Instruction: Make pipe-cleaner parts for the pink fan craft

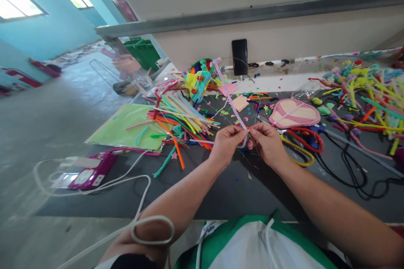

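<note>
My left hand [229, 143] and my right hand [265, 142] meet above the dark table, fingertips pinched together. Both grip a pale lavender pipe cleaner [232, 98]. One long stretch of it rises up and away from my fingers, and a bent part shows just below them. Left of my hands lies a bundle of coloured pipe cleaners [184, 113]. Close to my right hand are scissors with yellow handles [298, 153], scissors with red handles [311, 138], and a pink and cream padded shape [293, 113].
A black phone [240, 56] leans against the back panel. A yellow and blue pipe-cleaner piece [198, 84] stands behind the bundle. At left lie a green sheet in plastic [123, 128] and a purple device [94, 172] with white cables. More pipe cleaners [372, 92] and black cords [350, 166] occupy the right.
</note>
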Demonstrator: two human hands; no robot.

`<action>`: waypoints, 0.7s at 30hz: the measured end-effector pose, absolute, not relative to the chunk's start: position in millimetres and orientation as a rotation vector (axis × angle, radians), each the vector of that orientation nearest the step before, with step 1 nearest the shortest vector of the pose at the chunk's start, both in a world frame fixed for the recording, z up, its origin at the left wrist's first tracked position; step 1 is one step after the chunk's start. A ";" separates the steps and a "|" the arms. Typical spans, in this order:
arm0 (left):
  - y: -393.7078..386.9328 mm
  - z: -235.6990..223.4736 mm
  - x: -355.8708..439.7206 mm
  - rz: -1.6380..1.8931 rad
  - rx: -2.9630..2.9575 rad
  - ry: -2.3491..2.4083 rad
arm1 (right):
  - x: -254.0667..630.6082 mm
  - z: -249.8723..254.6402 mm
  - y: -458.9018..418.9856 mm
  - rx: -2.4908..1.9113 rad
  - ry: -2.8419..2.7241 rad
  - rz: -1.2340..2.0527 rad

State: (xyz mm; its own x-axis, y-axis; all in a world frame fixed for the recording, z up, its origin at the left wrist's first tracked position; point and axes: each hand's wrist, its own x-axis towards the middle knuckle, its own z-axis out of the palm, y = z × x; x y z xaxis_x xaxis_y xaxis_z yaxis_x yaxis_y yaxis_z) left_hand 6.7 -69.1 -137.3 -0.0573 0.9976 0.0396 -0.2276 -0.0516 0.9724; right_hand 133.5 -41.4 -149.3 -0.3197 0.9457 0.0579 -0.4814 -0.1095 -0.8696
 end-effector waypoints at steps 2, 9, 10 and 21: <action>-70.3 -137.0 8.9 1.393 1.069 1.021 | 132.9 -150.3 -42.3 -0.681 -1.061 1.624; -71.0 -138.4 10.0 1.407 1.091 1.000 | 135.2 -143.0 -45.3 -0.696 -0.997 1.720; -70.9 -138.7 9.7 1.405 1.080 1.004 | 136.0 -141.8 -45.3 -0.687 -0.993 1.744; -68.6 -139.9 3.7 1.427 1.203 1.250 | 134.4 -144.5 -41.6 -0.892 -1.059 1.695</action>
State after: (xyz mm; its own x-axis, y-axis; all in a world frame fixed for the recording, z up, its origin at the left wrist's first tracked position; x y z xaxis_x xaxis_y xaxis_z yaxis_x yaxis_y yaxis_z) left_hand 3.7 -68.6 -139.9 -0.1597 0.9800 0.1187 -0.0114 -0.1221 0.9925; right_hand 134.4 -41.6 -144.5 -0.3166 0.9428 -0.1041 -0.3194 -0.2093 -0.9242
